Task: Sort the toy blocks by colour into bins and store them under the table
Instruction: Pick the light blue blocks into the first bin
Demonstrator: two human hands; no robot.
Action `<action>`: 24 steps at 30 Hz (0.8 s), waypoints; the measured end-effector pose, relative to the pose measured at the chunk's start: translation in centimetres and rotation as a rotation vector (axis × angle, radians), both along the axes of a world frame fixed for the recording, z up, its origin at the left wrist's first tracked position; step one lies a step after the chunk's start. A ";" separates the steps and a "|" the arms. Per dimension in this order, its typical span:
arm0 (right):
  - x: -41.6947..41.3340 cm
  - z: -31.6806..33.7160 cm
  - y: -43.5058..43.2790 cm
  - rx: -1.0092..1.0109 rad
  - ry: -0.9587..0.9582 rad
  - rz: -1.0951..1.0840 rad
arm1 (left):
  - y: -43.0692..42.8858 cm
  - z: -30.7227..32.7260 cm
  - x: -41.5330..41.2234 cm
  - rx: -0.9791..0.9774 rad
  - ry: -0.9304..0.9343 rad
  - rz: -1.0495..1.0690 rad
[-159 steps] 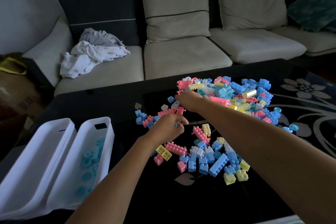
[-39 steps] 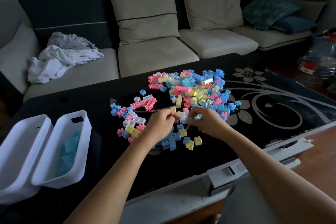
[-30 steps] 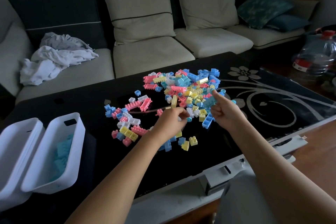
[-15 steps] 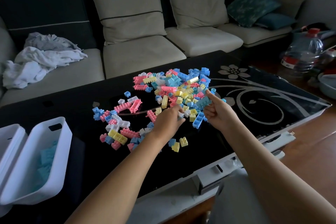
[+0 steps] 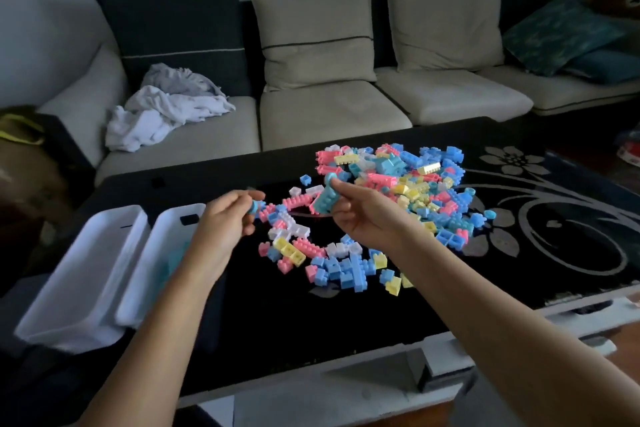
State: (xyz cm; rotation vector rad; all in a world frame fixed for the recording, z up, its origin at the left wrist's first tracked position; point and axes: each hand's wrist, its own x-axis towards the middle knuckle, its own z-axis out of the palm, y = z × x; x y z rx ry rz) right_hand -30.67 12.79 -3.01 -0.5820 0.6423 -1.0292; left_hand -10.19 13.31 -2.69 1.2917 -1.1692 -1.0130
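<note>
A heap of pink, blue, yellow and white toy blocks (image 5: 398,184) covers the middle of the black glass table (image 5: 346,315). My left hand (image 5: 225,222) is raised near the bins and pinches a small round blue block (image 5: 255,207). My right hand (image 5: 360,215) is lifted above the table and grips a long blue block (image 5: 325,199) with more blue pieces. Two white bins stand at the table's left end: the right bin (image 5: 156,253) holds blue blocks, the left bin (image 5: 86,274) shows no blocks.
A beige and dark sofa (image 5: 329,107) runs behind the table, with crumpled white and grey cloth (image 5: 166,114) on its left seat. The table's white front edge (image 5: 450,340) is close to me. Wooden floor shows at the right.
Both hands have lifted off the heap and swung left toward the bins, each carrying blue blocks. The view has turned back to the left, bringing both bins fully in.
</note>
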 end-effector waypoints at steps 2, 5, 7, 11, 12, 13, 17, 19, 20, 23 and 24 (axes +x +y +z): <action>3.8 0.8 -0.5 -0.022 0.116 0.093 | 0.6 -0.3 3.7 -0.026 -0.072 0.128; 10.0 1.1 -1.2 -0.075 0.225 0.193 | 1.6 -1.6 9.1 0.026 -0.350 0.301; 13.7 0.7 -1.7 -0.076 0.249 0.235 | 2.2 -2.4 11.2 0.078 -0.519 0.332; 19.2 0.0 -2.4 -0.082 0.361 0.257 | 3.0 -3.6 12.3 0.148 -0.743 0.285; 20.0 0.1 -2.4 -0.082 0.378 0.266 | 3.1 -3.8 12.4 0.161 -0.768 0.275; 20.6 0.1 -2.4 -0.077 0.375 0.279 | 3.3 -3.8 12.6 0.177 -0.794 0.263; 21.1 0.6 -2.7 -0.101 0.345 0.320 | 3.9 -3.1 13.2 0.175 -0.820 0.219; 20.8 1.0 -2.9 -0.143 0.415 0.331 | 4.3 -2.5 13.6 0.141 -0.780 0.224; 20.5 1.2 -3.0 -0.144 0.435 0.332 | 4.4 -2.3 13.7 0.136 -0.749 0.231; 19.1 2.2 -3.1 -0.171 0.511 0.321 | 4.2 -1.9 13.8 0.116 -0.677 0.235; 18.5 2.6 -3.1 -0.183 0.542 0.317 | 4.0 -1.8 13.6 0.100 -0.660 0.238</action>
